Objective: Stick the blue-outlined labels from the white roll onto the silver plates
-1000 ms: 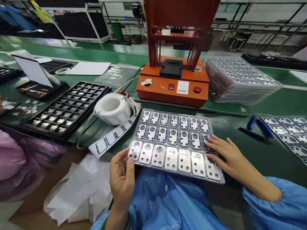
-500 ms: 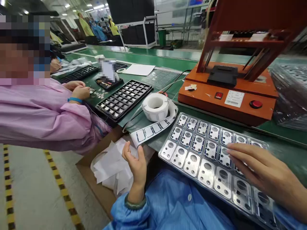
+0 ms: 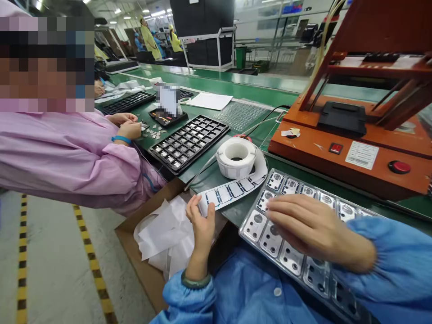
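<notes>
- The left hand [image 3: 201, 227] is being held half open at the loose end of the strip [image 3: 232, 191]; whether it is being pinched cannot be told
- The strip is being supported by the table [image 3: 238, 212], near the roll [image 3: 236, 157]
- The right hand [image 3: 310, 225] is being held open, loosely bent, over the tray [image 3: 259, 248], nothing visibly being gripped
- Ideally, edges are being pinched, printed faces spared
</notes>
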`<state>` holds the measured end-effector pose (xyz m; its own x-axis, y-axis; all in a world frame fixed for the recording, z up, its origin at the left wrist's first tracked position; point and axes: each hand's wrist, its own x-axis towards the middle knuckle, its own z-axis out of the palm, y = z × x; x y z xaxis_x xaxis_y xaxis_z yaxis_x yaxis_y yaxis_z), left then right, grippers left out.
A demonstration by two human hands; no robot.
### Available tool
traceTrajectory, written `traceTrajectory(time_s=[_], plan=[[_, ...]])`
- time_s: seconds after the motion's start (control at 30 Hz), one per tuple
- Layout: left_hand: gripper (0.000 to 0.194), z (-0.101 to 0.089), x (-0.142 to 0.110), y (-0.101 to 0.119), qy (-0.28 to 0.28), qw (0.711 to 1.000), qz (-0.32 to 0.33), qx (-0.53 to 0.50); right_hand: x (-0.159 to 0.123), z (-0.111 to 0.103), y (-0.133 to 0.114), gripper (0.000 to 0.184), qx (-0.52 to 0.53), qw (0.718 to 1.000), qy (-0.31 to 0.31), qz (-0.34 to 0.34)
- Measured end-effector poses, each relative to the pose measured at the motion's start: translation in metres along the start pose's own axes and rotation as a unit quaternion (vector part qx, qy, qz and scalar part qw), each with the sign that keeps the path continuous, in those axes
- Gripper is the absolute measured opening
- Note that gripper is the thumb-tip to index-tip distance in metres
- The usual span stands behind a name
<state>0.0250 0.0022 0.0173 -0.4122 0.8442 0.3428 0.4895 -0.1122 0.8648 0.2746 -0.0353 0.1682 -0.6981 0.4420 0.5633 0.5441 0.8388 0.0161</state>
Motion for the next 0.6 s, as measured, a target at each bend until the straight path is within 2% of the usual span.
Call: traceTrajectory(time_s=[0.07, 0.13, 0.2, 0.27, 0.37, 0.47, 0.6], plan=[[0.046, 0.006, 0.000, -0.001, 0.001, 1.000, 0.002, 0.008, 0.017, 0.037, 0.005, 0.020, 0.021, 0.998, -0.037, 0.039], [0.046, 0.011, 0.000, -0.004, 0.000, 1.000, 0.000, 0.010, 0.032, 0.072, 0.006, 0.031, 0.016, 0.995, -0.082, 0.053], [0.045, 0.013, -0.001, -0.008, -0.002, 1.000, -0.008, 0.008, 0.042, 0.099, 0.006, 0.039, 0.022, 0.991, -0.118, 0.061], [0.048, 0.012, -0.001, -0.010, -0.006, 1.000, -0.019, 0.008, 0.047, 0.118, 0.005, 0.040, 0.036, 0.985, -0.137, 0.100], [0.052, 0.007, 0.001, -0.010, -0.014, 0.999, -0.041, 0.010, 0.048, 0.135, 0.003, 0.035, 0.069, 0.975, -0.162, 0.137], [0.047, 0.001, 0.004, -0.009, -0.018, 0.998, -0.055, 0.016, 0.047, 0.142, 0.002, 0.034, 0.098, 0.972, -0.168, 0.129], [0.042, -0.005, 0.005, -0.012, 0.009, 0.998, -0.063, 0.024, 0.050, 0.147, -0.001, 0.032, 0.104, 0.973, -0.167, 0.121]])
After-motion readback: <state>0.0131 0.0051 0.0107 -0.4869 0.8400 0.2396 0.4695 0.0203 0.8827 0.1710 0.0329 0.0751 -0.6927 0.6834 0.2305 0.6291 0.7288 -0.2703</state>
